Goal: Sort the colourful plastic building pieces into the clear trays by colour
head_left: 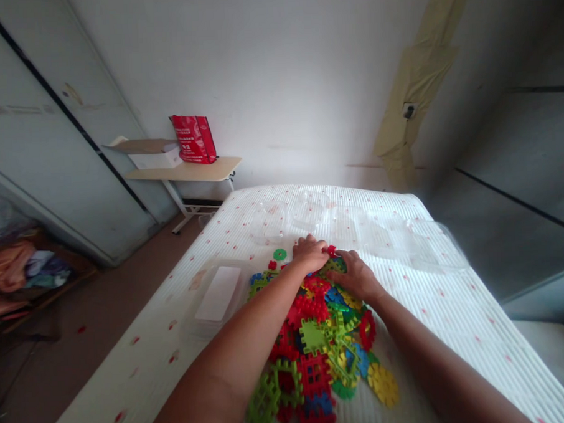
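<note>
Both hands are at the far end of a heap of interlocking plastic building pieces [314, 336] in red, green, yellow and blue. My left hand [310, 254] is closed at the edge of a small red building piece [332, 251]; its grip is partly hidden. Close by on the right, my right hand [356, 275] has its thumb and forefinger apart, over green pieces and beside the same red piece. A green disc [279, 254] and a small red piece [272, 265] lie left of my left hand. My forearms cover parts of the heap.
Left of the heap is a clear plastic box [193, 312] with a white paper [219, 293]. Clear plastic containers [386, 232] line the far side of the patterned bed cover [152, 348]. Beyond stands a small table [205, 170] with a red bag [193, 139] and a white box [156, 158].
</note>
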A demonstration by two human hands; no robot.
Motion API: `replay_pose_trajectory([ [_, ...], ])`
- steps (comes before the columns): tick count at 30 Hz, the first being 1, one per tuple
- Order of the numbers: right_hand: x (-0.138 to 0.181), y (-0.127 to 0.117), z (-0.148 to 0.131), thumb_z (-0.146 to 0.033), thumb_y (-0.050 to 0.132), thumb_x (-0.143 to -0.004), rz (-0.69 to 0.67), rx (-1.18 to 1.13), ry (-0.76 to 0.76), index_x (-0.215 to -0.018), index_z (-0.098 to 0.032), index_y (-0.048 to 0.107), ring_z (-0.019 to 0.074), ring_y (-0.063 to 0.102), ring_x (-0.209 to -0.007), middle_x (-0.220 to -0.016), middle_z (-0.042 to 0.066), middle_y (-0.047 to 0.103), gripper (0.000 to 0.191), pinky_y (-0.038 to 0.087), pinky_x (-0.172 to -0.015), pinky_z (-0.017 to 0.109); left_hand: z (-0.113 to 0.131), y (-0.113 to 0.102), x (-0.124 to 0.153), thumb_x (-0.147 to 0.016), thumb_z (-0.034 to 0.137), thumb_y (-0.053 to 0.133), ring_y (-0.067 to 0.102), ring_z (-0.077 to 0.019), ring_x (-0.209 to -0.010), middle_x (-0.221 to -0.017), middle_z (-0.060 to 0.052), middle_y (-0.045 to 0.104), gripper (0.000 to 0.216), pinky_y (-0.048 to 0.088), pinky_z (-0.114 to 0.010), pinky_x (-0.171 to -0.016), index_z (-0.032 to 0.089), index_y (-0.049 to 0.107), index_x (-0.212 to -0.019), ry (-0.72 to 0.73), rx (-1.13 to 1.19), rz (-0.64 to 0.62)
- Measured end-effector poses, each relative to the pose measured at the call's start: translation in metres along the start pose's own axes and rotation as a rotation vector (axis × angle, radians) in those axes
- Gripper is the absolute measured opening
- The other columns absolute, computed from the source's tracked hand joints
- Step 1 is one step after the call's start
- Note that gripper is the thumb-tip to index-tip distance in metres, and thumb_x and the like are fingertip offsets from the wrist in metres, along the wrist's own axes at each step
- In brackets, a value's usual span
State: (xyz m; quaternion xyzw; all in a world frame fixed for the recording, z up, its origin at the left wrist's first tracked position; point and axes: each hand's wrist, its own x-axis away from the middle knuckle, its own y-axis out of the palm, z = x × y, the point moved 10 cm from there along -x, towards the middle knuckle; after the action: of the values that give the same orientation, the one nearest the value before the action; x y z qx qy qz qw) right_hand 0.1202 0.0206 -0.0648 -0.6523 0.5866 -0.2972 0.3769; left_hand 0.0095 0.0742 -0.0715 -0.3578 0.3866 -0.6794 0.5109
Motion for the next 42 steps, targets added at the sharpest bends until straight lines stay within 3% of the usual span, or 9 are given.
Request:
replay_pose_trajectory([
  [7,0.027,-0.006,-0.012,-0.035,0.064,-0.070,-0.139,-0.416,-0.105,-0.111,-0.021,0.057,0.0197,0.061,-0.089,-0.100,0.003,0.064,0.043,0.048,-0.081,0.034,0.011,-0.011,0.044,-0.076,0.027,0.049,0.055,-0.0129,-0.067,-0.071,-0.001,0.062,0.020,0.039,-0.022,-0.059,0.017,0.066,-0.077,0.144,0.158,-0.097],
  [18,0.104,-0.043,-0.058,-0.028,0.058,-0.081,-0.158,-0.044,-0.551,-0.100,-0.022,0.063,0.0209,0.059,-0.097,-0.103,0.007,0.064,0.021,0.045,-0.086,0.036,0.056,-0.035,0.151,-0.074,0.015,0.052,0.057,-0.0116,-0.070,-0.070,-0.001,0.064,0.014,0.041,-0.022,-0.068,0.017,0.063,-0.066,0.509,0.301,0.013],
  [21,0.099,-0.049,-0.061,-0.030,0.057,-0.083,-0.139,-0.014,-0.569,-0.089,-0.021,0.064,0.0172,0.062,-0.082,-0.086,0.003,0.067,0.012,0.042,-0.089,0.038,0.060,-0.041,0.177,-0.075,0.014,0.053,0.059,-0.0125,-0.074,-0.074,-0.002,0.066,0.011,0.044,-0.023,-0.072,0.017,0.063,-0.070,0.582,0.383,0.033],
  [24,0.074,-0.057,-0.063,-0.030,0.053,-0.085,-0.047,-0.053,-0.526,-0.083,-0.020,0.063,0.0137,0.061,-0.067,-0.074,0.002,0.065,0.014,0.047,-0.076,0.032,0.053,-0.058,0.204,-0.077,0.013,0.052,0.060,-0.0132,-0.075,-0.075,-0.004,0.066,0.011,0.047,-0.024,-0.072,0.017,0.061,-0.074,0.648,0.453,0.147],
  [26,0.047,-0.058,-0.066,-0.029,0.051,-0.085,0.015,-0.067,-0.488,-0.086,-0.019,0.063,0.0127,0.060,-0.064,-0.077,0.003,0.065,0.016,0.048,-0.063,0.026,0.038,-0.071,0.224,-0.078,0.013,0.051,0.060,-0.0151,-0.082,-0.081,-0.006,0.065,0.010,0.048,-0.027,-0.076,0.018,0.060,-0.081,0.652,0.442,0.270],
  [28,0.017,-0.051,-0.076,-0.024,0.051,-0.084,0.049,-0.014,-0.470,-0.094,-0.018,0.063,0.0125,0.061,-0.066,-0.088,0.005,0.066,0.017,0.049,-0.065,0.026,0.018,-0.076,0.245,-0.078,0.017,0.054,0.059,-0.0191,-0.096,-0.095,-0.009,0.064,0.017,0.049,-0.031,-0.084,0.019,0.059,-0.094,0.625,0.353,0.390],
  [31,-0.027,-0.031,-0.096,-0.016,0.051,-0.083,0.056,0.130,-0.424,-0.109,-0.018,0.060,0.0152,0.063,-0.084,-0.109,0.009,0.062,0.028,0.049,-0.080,0.029,-0.014,-0.061,0.272,-0.076,0.035,0.060,0.046,-0.0287,-0.120,-0.126,-0.012,0.054,0.045,0.040,-0.045,-0.100,0.022,0.051,-0.119,0.565,0.095,0.486],
  [36,-0.062,0.002,-0.107,-0.028,0.056,-0.086,-0.033,0.327,-0.251,-0.118,-0.016,0.054,0.0196,0.059,-0.098,-0.120,0.011,0.055,0.034,0.049,-0.085,0.037,-0.055,0.000,0.296,-0.076,0.017,0.060,0.032,-0.0304,-0.133,-0.149,-0.007,0.028,0.069,0.025,-0.053,-0.107,0.037,0.033,-0.136,0.453,-0.328,0.464],
  [42,-0.061,0.012,-0.098,-0.024,0.050,-0.089,-0.053,0.397,-0.195,-0.117,-0.016,0.056,0.0216,0.058,-0.100,-0.115,0.014,0.057,0.030,0.048,-0.084,0.035,-0.055,0.029,0.290,-0.073,0.014,0.060,0.028,-0.0327,-0.135,-0.153,-0.009,0.014,0.081,0.026,-0.053,-0.107,0.035,0.023,-0.142,0.415,-0.383,0.411],
])
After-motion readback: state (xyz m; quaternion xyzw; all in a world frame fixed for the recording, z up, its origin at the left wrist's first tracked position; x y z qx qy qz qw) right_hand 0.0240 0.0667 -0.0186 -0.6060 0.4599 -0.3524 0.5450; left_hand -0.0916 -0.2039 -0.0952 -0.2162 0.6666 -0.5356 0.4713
